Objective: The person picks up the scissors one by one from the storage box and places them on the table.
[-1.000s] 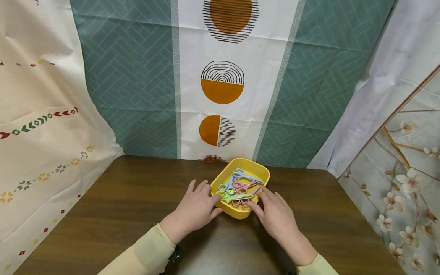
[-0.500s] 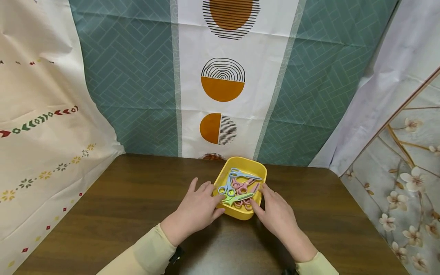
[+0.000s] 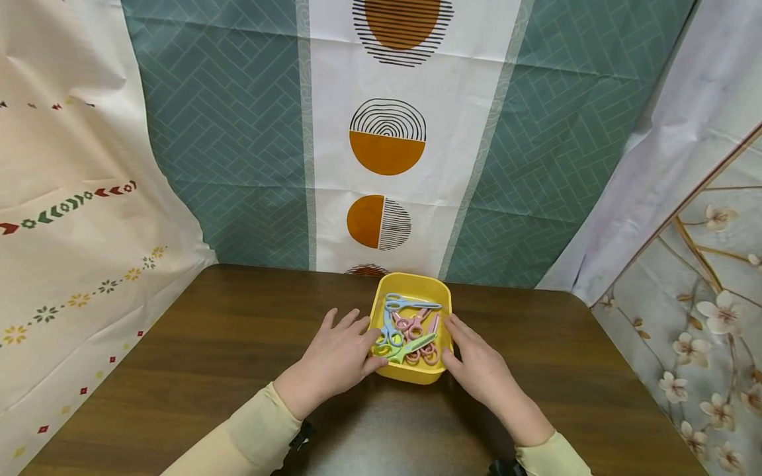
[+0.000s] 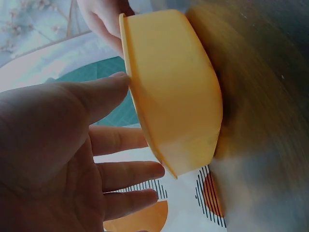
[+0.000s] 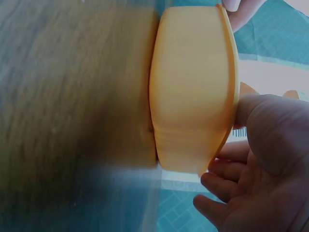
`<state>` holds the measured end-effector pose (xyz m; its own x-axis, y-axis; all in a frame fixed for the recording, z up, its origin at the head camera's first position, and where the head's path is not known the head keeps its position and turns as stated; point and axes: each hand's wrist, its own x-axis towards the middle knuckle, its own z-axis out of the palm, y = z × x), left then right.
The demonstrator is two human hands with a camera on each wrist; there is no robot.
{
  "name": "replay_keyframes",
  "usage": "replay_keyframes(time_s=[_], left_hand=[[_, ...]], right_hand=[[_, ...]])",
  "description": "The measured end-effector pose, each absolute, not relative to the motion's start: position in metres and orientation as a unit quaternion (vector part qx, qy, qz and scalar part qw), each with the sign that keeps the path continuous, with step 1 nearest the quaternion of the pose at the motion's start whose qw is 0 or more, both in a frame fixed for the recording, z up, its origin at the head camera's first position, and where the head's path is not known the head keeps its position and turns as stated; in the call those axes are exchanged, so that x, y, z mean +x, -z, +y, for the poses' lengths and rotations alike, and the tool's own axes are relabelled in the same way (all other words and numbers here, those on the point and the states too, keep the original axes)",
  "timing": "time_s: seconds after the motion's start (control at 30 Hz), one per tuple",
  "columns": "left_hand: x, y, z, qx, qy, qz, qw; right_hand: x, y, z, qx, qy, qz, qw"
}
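Note:
A yellow plastic tray stands on the table near its back edge, flat on its base. Inside lie several small scissors: blue scissors at the far side, pink scissors in the middle, green scissors in front. My left hand touches the tray's left rim, its fingers spread and fairly straight, the thumb against the near left corner. On the opposite side, my right hand rests its thumb and fingertips on the right rim. In the left wrist view the thumb tip meets the rim of the tray.
The dark wooden table extends to both sides of the tray. Behind it hangs a green and white patterned cloth. A cream cloth hangs at the left and a floral cloth at the right.
The tray has turned counterclockwise, so it sits squarer to the table, and its far end has shifted left. My right hand has followed its side; my left hand stays at the left rim.

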<state>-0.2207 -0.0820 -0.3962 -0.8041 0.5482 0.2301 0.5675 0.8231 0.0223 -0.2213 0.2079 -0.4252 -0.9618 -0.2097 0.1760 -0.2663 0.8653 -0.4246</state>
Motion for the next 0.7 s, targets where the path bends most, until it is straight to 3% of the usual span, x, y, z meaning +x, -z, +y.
replay_keyframes(time_s=[0.7], left_hand=[[-0.222, 0.397, -0.083, -0.27, 0.028, -0.96, 0.073]], right_hand=[[-0.223, 0.424, 0.219, 0.182, -0.228, -0.956, 0.024]])
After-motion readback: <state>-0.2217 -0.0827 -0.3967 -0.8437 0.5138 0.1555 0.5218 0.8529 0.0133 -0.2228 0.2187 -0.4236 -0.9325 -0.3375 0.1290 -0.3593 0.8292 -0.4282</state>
